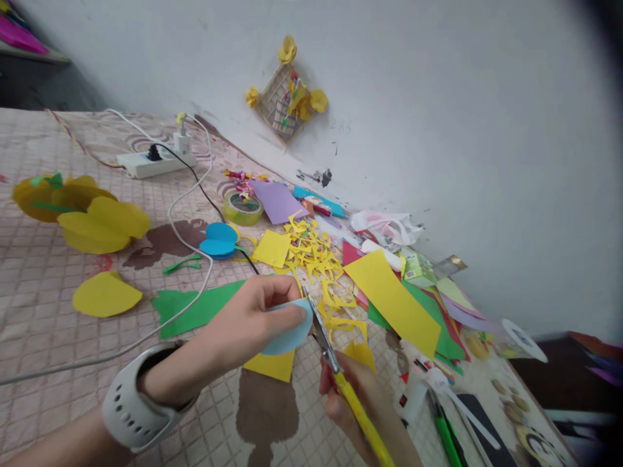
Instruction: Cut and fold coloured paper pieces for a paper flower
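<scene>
My left hand (265,308), with a white watch (141,402) at its wrist, pinches a light blue piece of paper (287,337) with a rounded edge. In my right hand (363,402) is a pair of scissors (357,408) with yellow handles, its metal blades pointing up and left at the paper's right edge. Whether the blades touch the paper is hard to tell. Below the blue paper lies a yellow sheet (275,366), and a green paper strip (195,305) rests behind my left wrist. Yellow paper scraps (316,250) are heaped beyond both hands.
Yellow paper shapes (104,224) stand at the left, near a blue folded paper ball (219,240). A white cable (187,240) runs from a power strip (156,162). Tape (243,209), a large yellow sheet (394,301) and a green-handled cutter (445,425) lie farther out.
</scene>
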Action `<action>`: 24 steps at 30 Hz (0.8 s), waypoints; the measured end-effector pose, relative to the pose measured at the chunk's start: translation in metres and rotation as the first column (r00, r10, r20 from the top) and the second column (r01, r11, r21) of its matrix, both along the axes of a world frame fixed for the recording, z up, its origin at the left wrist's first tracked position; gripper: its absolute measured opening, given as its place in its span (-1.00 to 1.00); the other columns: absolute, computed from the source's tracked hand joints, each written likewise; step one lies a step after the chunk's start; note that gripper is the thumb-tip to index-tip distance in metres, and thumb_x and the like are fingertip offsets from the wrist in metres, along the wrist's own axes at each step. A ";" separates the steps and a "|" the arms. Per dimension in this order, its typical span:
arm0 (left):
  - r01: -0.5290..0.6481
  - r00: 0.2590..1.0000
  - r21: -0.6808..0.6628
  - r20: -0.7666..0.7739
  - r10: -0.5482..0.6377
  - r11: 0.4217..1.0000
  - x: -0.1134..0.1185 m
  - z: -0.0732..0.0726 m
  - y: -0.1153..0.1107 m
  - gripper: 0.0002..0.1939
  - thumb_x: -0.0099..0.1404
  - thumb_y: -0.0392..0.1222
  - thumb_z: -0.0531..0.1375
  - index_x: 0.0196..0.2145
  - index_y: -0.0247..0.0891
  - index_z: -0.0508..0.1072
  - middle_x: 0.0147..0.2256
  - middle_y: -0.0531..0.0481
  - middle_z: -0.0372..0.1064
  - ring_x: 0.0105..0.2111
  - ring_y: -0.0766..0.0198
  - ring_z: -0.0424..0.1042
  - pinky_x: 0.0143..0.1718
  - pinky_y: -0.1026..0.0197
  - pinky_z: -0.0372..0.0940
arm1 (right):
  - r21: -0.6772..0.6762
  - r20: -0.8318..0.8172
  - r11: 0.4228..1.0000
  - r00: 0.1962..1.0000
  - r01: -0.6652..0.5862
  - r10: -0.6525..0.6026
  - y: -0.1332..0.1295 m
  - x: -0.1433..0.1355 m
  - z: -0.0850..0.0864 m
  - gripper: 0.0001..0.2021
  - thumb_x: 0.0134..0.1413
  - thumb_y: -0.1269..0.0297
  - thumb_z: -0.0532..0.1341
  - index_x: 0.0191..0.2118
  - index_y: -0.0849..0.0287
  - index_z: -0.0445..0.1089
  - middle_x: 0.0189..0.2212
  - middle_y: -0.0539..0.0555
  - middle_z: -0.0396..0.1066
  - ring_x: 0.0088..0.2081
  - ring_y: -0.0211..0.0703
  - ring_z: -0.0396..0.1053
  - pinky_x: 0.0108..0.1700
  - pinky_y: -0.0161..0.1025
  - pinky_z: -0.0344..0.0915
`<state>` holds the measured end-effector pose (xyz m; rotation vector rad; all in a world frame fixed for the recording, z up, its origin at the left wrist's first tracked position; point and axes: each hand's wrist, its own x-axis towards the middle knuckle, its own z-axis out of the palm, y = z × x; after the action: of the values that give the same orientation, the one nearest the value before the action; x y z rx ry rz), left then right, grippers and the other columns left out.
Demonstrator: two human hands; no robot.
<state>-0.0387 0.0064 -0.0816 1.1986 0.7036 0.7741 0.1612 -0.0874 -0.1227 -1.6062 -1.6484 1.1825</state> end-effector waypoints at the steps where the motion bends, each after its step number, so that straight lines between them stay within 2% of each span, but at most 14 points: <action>1: 0.007 1.000 0.005 -0.002 -0.007 1.000 0.000 0.000 0.000 -0.77 0.08 -0.12 0.22 -0.58 -0.26 0.26 -0.58 0.07 0.35 -0.61 0.42 0.21 -0.62 0.39 0.07 | -0.003 0.006 1.000 1.000 0.001 -0.001 0.000 0.000 0.000 -0.43 -0.11 -0.37 0.17 -0.48 0.15 0.22 -0.60 -0.05 0.20 -0.59 -0.30 0.13 -0.58 -0.35 0.04; 6: 0.047 0.999 0.015 0.010 -0.047 0.999 -0.003 0.000 0.002 -0.75 0.10 -0.10 0.22 -0.58 -0.26 0.27 -0.60 0.08 0.32 -0.61 0.42 0.22 -0.61 0.37 0.08 | -0.017 -0.013 1.000 1.000 -0.014 0.013 0.001 0.002 0.005 -0.40 -0.14 -0.42 0.13 -0.48 0.13 0.20 -0.60 -0.08 0.11 -0.58 -0.30 0.05 -0.58 -0.34 0.03; 9: 0.071 0.997 0.012 0.028 -0.072 0.997 -0.003 0.000 0.002 -0.74 0.09 -0.10 0.23 -0.59 -0.25 0.25 -0.62 0.10 0.29 -0.63 0.41 0.22 -0.62 0.38 0.06 | -0.068 -0.031 0.997 0.999 -0.039 0.037 -0.002 0.008 0.017 -0.34 -0.17 -0.48 0.09 -0.41 0.14 0.24 -0.58 -0.10 0.06 -0.57 -0.31 -0.03 -0.59 -0.34 -0.05; 11: 0.092 0.995 0.000 0.046 -0.092 0.996 -0.004 0.000 0.003 -0.74 0.07 -0.12 0.24 -0.60 -0.24 0.24 -0.63 0.11 0.28 -0.64 0.42 0.22 -0.63 0.38 0.05 | -0.095 -0.029 0.992 0.996 -0.084 0.082 -0.005 0.014 0.027 -0.32 -0.17 -0.47 0.10 -0.34 0.16 0.27 -0.56 -0.09 0.09 -0.55 -0.29 0.00 -0.56 -0.34 -0.03; 16: 0.183 0.981 -0.040 0.077 -0.179 0.982 -0.004 -0.002 0.004 -0.81 0.04 -0.20 0.24 -0.59 -0.25 0.27 -0.62 0.11 0.31 -0.66 0.45 0.17 -0.65 0.40 0.02 | -0.146 0.064 0.981 0.989 -0.125 0.135 -0.010 0.025 0.046 -0.44 -0.07 -0.35 0.15 -0.34 0.15 0.28 -0.53 -0.07 0.14 -0.51 -0.26 0.08 -0.52 -0.34 0.04; 19: 0.229 0.972 -0.033 0.065 -0.226 0.973 -0.005 -0.002 0.003 -0.81 0.06 -0.19 0.24 -0.58 -0.27 0.30 -0.61 0.10 0.32 -0.63 0.45 0.19 -0.63 0.40 0.03 | -0.177 0.174 0.976 0.972 -0.125 0.156 -0.009 0.024 0.057 -0.50 -0.03 -0.27 0.15 -0.37 0.15 0.26 -0.56 -0.08 0.12 -0.55 -0.29 0.04 -0.54 -0.34 0.01; 24: 0.253 0.966 -0.024 0.052 -0.251 0.967 -0.006 -0.001 0.001 -0.81 0.07 -0.16 0.24 -0.57 -0.28 0.32 -0.60 0.10 0.33 -0.62 0.43 0.21 -0.58 0.37 0.05 | -0.203 0.247 0.972 0.955 -0.118 0.167 -0.007 0.017 0.075 -0.58 -0.05 -0.17 0.19 -0.43 0.13 0.20 -0.56 -0.08 0.10 -0.55 -0.29 0.01 -0.55 -0.34 0.01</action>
<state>-0.0443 0.0070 -0.0822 1.2101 0.5083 0.5760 0.1780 -0.0941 -0.0480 -1.8528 -1.8951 1.2728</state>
